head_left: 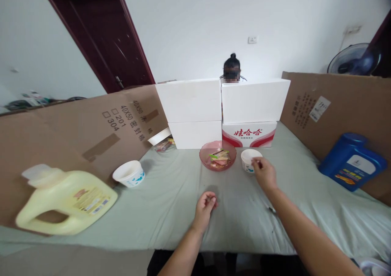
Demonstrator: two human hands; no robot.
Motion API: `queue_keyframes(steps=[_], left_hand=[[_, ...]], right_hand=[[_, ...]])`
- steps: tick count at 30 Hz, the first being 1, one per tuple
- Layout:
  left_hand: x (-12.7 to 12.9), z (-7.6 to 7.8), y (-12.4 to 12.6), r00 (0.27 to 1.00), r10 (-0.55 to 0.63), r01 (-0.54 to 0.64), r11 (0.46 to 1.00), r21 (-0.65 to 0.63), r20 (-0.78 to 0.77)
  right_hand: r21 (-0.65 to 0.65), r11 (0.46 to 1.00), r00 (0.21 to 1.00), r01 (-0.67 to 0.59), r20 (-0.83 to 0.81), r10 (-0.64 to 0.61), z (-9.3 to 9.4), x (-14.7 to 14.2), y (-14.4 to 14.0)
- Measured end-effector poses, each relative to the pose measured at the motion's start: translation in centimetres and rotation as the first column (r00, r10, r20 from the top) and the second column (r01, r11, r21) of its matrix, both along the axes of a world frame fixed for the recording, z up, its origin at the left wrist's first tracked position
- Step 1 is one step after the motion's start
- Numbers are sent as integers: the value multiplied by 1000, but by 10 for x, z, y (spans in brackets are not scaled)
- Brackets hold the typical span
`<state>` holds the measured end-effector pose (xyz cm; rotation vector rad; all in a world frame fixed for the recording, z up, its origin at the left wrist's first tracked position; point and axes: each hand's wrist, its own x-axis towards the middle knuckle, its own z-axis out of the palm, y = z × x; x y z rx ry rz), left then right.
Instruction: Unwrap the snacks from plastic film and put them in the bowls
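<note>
Head view: the right hand reaches forward to a small white paper cup and its fingertips are pinched together at the cup's near rim; whether they grip the rim itself or some small item held over the mouth cannot be told, since the pinch point is too small to resolve. The cup stands upright on the pale green table cover, just beside the pink bowl, which lies to the left of those fingers and holds several wrapped sweets. Judged by its look, the cup is light, thin-walled and easily crushed or tipped; a gentle hold on the rim or around the side wall would suit it, and its printed lower wall is partly screened by the hand. The left hand rests on the cover nearer the body, fingers curled loosely inward; it may enclose something small, but nothing shows between them. A second white cup stands well to the left of the left hand, with a pale yellow jug lying on its side beyond it. A blue jug leans far to the right of the right fingers. White boxes stand behind the bowl and hide most of another person; cardboard walls close both sides.
</note>
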<state>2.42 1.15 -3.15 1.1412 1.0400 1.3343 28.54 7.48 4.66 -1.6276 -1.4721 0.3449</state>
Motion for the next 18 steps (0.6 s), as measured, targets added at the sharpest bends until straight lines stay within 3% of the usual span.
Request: queue_keyframes(steps=[4, 9, 13, 18], left_hand=[[0, 0, 0, 998, -24, 24, 1000, -6, -53], [-1, -1, 2, 995, -46, 45, 999, -14, -85], [-1, -3, 3, 992, -75, 74, 997, -17, -101], [-1, -5, 4, 992, -70, 71, 997, 3, -109]], right_hand=[[-3, 999, 953, 35, 302, -32, 22, 30, 31], [-230, 972, 772, -45, 609, 180, 11, 29, 44], [-337, 940, 627, -50, 722, 292, 5, 30, 51], [-384, 923, 545, -7, 773, 325, 10, 29, 51]])
